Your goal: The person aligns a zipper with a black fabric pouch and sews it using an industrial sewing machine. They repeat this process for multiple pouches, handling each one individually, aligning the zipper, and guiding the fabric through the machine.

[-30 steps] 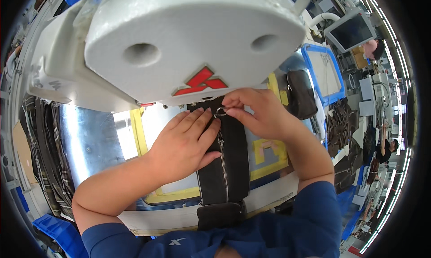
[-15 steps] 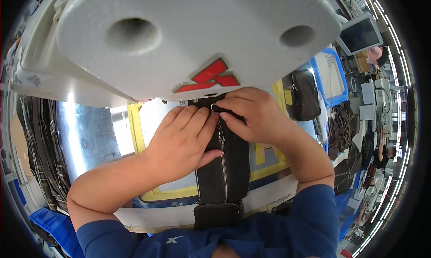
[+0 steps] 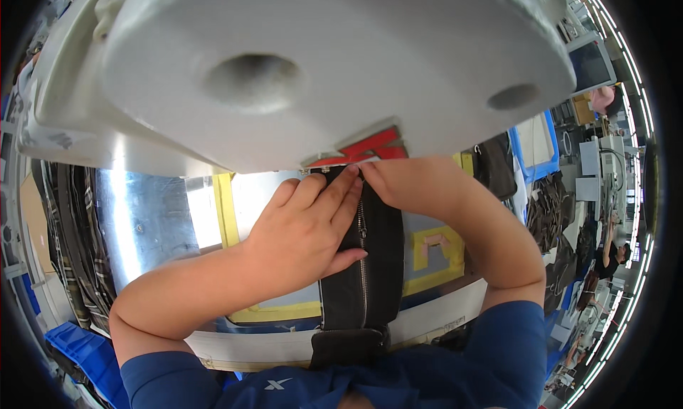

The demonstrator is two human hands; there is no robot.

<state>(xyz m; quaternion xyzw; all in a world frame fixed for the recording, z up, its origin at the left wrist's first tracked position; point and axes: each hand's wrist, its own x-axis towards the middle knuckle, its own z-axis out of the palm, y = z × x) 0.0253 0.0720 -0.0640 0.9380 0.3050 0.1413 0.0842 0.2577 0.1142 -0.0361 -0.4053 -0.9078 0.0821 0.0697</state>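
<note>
A long black fabric piece (image 3: 384, 256) runs from under the sewing machine head (image 3: 427, 67) toward my body, with a metal zipper (image 3: 363, 274) along it. My left hand (image 3: 299, 227) lies on its left part, fingers stretched toward the machine and thumb out near the zipper. At the far end, my right hand (image 3: 420, 185) has its thumb bent in against the fabric, close to the left fingertips. The machine head hides its other fingers and the needle area. The near end of the piece, a black pouch-like part (image 3: 346, 346), hangs at the table edge.
Yellow tape (image 3: 226, 210) frames part of the shiny work surface (image 3: 146, 224). Dark and plaid fabric pieces (image 3: 82, 252) are stacked at left, above a blue crate (image 3: 85, 359). At right are a black pouch (image 3: 494, 168), a blue-rimmed tray (image 3: 535, 147) and, farther off, a person (image 3: 613, 259).
The machine head appears lower and covers more of my right hand's fingers, as the view shifted. My left hand stays on the fabric; the pinched dark edge at the right fingers no longer shows.
</note>
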